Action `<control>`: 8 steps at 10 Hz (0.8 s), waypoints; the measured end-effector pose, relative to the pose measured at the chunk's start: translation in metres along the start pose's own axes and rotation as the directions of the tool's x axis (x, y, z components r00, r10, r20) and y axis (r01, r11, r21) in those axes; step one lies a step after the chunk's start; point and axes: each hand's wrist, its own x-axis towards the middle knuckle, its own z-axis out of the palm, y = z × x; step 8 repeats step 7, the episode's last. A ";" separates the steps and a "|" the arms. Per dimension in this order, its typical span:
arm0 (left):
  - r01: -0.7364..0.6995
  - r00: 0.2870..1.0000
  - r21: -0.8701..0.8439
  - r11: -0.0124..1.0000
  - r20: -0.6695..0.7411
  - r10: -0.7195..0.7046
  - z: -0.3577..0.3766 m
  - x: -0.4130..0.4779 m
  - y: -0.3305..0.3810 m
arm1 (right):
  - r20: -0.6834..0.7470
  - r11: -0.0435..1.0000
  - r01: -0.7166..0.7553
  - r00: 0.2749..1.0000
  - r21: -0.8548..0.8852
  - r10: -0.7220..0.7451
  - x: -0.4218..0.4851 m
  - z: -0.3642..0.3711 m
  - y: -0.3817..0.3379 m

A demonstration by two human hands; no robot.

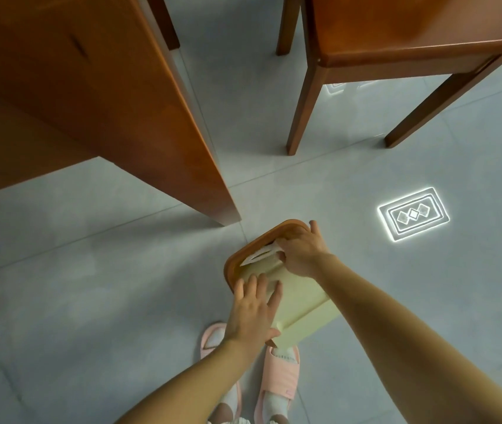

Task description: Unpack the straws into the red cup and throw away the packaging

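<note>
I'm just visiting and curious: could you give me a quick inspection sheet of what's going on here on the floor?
Surface: pale tiled floor, with a bright patterned light reflection.
Job's things: pale yellow packaging being pushed into a brown-rimmed bin; white paper already inside. Red cup and straws: nothing seen.
Clutter: nothing seen.
Grippers: left hand pressed flat on the packaging; right hand pushing at the bin's mouth.
Cables: nothing seen.
Surroundings: wooden table, wooden chair, the person's pink slippers.

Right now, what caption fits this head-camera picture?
Both hands, left and right, push packaging into a brown-rimmed bin.
</note>
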 end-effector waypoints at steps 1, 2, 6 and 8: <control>0.069 0.994 -0.045 0.997 0.085 -0.065 0.004 0.006 0.007 | -0.040 0.870 -0.054 0.998 -0.490 0.039 -0.002 -0.001 -0.015; 0.068 0.995 -0.074 0.995 0.075 -0.062 0.004 0.008 0.007 | -0.062 0.857 -0.062 0.997 -0.512 0.035 0.004 -0.009 -0.024; -0.036 0.996 -0.028 0.999 -0.081 0.033 -0.061 -0.050 -0.042 | -0.293 0.997 -0.080 0.953 0.006 0.078 -0.073 -0.069 -0.008; -0.052 0.983 -0.050 0.997 -0.180 0.042 -0.102 -0.075 -0.059 | -0.325 0.997 -0.072 0.943 0.015 0.073 -0.114 -0.110 -0.011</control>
